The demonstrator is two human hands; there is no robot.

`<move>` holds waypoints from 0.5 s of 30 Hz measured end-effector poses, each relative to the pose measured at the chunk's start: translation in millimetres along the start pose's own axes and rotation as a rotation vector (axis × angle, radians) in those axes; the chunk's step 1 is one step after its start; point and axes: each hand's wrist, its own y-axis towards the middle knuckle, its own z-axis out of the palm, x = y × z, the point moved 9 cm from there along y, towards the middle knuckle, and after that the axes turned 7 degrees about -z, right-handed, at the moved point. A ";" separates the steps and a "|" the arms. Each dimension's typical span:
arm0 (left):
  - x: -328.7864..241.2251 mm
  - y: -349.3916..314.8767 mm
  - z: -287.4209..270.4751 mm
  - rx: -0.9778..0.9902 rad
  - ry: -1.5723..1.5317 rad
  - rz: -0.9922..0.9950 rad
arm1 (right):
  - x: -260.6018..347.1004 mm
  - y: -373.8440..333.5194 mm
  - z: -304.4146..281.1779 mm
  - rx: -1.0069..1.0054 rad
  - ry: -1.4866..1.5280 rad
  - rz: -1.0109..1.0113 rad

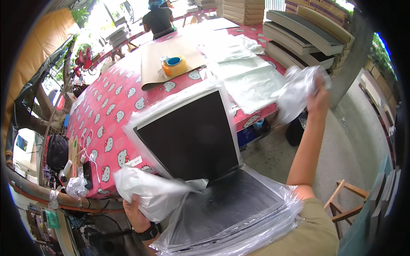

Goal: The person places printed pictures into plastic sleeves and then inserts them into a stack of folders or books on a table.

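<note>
A flat black panel [188,136] with a pale edge leans tilted against the near table edge, on a clear plastic sleeve. Below it, several dark panels in clear plastic [230,209] are stacked close to my body. My left hand [136,213], with a dark band at the wrist, grips a whitish plastic bag [149,190] at the panel's lower left corner. Raised at the right, my right hand [319,100] clutches a crumpled clear plastic sheet [297,91], smeared by motion. Its fingers are partly hidden by the plastic.
The table's pink patterned cover [106,115] bears brown cardboard [151,64], a tape roll [174,66] and flat plastic bags [256,83]. Thick panels [299,34] are stacked at far right. A wooden stand [346,200] is on the floor; a person [158,21] is beyond the table.
</note>
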 end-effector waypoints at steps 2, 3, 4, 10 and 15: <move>3.3 2.0 -7.9 -0.053 0.057 0.041 | 64.2 -9.3 49.0 -0.084 -0.174 -0.464; 1.3 3.3 -9.6 -0.075 0.084 0.069 | 76.9 -12.8 62.9 -0.083 -0.104 -0.635; -1.4 3.8 -3.6 -0.055 0.089 0.073 | 84.7 -30.3 88.0 -0.151 -0.892 -0.960; -7.3 6.9 32.3 -0.007 0.128 -0.001 | -226.5 -28.7 50.4 1.304 -1.744 -0.268; -7.3 17.3 59.2 0.105 0.151 -0.099 | -107.4 -95.3 142.1 0.749 -0.908 -0.401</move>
